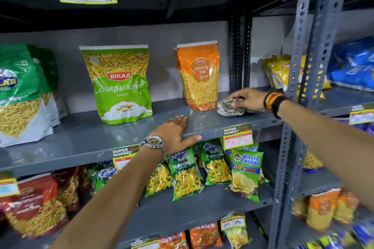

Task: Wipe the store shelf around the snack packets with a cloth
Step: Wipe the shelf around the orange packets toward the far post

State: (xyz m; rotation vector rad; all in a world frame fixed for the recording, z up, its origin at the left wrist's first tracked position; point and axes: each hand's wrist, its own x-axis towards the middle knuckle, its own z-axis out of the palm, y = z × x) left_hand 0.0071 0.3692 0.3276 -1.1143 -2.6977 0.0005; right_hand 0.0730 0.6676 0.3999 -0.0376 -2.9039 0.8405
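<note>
A grey metal shelf (85, 137) runs across the middle of the view. On it stand a green Bikaji chatpata sev packet (119, 85) and an orange Moong Dal packet (199, 76). My right hand (245, 99) presses a crumpled patterned cloth (227, 108) onto the shelf just right of the orange packet. My left hand (176, 132) lies flat, fingers apart, on the shelf's front edge between the two packets, holding nothing. A watch sits on my left wrist, bands on my right.
Green packets (22, 91) crowd the shelf's left end. A perforated grey upright (299, 62) bounds it on the right, with yellow packets (281, 70) beyond. Puffcorn and chips packets (212, 166) fill the shelf below; price tags (237, 136) hang on the front edge.
</note>
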